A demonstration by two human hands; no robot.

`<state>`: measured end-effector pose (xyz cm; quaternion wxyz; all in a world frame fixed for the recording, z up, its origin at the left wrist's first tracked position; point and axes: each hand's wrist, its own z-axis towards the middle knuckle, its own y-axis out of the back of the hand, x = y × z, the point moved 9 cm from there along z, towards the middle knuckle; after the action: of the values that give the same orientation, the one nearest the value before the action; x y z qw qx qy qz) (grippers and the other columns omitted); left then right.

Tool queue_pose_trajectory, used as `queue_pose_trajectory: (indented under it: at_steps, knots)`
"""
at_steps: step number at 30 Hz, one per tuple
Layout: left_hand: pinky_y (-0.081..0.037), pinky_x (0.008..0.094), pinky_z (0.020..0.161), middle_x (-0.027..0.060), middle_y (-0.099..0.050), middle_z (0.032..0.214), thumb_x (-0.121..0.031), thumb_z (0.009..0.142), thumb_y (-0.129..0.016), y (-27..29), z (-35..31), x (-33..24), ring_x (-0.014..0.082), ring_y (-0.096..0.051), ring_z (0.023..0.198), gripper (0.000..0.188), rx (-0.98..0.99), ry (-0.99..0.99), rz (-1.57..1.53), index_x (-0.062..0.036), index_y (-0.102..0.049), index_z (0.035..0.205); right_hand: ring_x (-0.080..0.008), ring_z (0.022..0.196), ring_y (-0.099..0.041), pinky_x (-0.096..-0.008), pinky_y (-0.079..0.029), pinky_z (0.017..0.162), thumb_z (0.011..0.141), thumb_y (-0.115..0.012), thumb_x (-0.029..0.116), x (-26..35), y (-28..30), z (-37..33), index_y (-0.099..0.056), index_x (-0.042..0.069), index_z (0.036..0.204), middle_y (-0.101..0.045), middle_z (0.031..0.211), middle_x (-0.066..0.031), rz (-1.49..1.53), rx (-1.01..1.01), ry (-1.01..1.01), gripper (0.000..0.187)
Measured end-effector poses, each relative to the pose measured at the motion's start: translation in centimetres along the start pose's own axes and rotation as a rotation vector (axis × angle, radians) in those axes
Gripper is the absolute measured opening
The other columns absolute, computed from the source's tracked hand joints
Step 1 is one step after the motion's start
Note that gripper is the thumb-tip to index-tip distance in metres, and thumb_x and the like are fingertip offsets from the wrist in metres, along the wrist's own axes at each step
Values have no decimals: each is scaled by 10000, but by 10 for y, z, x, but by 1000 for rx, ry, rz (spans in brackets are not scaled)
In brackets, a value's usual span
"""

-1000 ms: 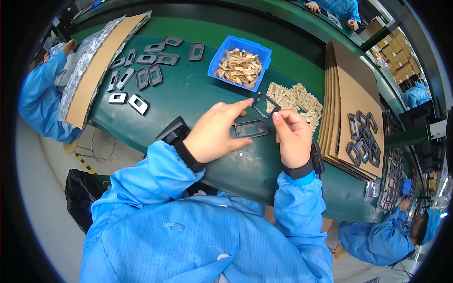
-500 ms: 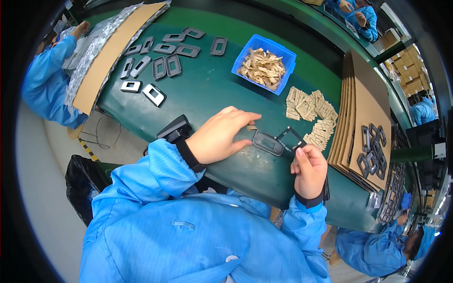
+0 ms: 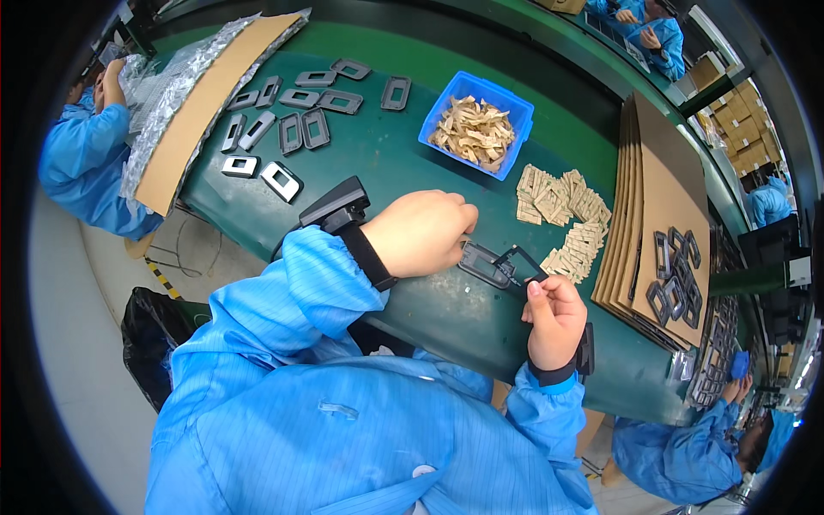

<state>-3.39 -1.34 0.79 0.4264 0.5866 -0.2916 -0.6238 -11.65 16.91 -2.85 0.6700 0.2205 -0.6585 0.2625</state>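
A grey oblong plastic frame lies on the green table in front of me. My right hand pinches a thin black rectangular frame by its corner and holds it at the right end of the grey piece, partly overlapping it. My left hand is closed at the grey piece's left end, knuckles up. Its fingertips are mostly hidden, so what they grip cannot be made out.
Beyond my hands a blue bin holds crumpled tan strips. Stacks of tan strips lie to the right, before upright cardboard sheets. Several grey frames and two white-faced ones lie at the left. Co-workers sit nearby.
My left hand has gone from spread fingers to a closed grip at the grey frame's left end. The right hand has shifted slightly left and nearer me with the thin black frame.
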Motion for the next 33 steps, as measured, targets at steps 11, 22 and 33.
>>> queue_pose_trajectory:
  at_steps: [11, 22, 33]
  knots:
    - [-499, 428, 763, 136, -604, 861, -2, 793, -587, 25, 9, -13, 342, -600, 882, 97, -346, -138, 16, -44, -605, 878, -8, 619, -450, -174, -350, 556, 938, -664, 26, 5, -3, 0, -594, 8, 899, -546, 737, 49, -29, 33, 40, 82]
    - [-542, 396, 777, 113, -707, 922, -70, 832, -698, 77, 15, -4, 313, -672, 875, 136, -640, -245, 10, -49, -717, 965, -9, 576, -457, -174, -356, 521, 941, -669, 56, 0, 4, 1, -602, 8, 893, -553, 704, 45, -45, -16, 14, 94]
    - [-481, 405, 892, 131, -630, 1099, -177, 731, -819, -16, -33, -22, 333, -582, 1015, 617, -167, -41, -281, -21, -568, 1273, 15, 499, -399, -173, -275, 452, 943, -660, 73, -18, -5, 8, -599, 42, 843, -534, 623, 83, -173, 104, -289, 122]
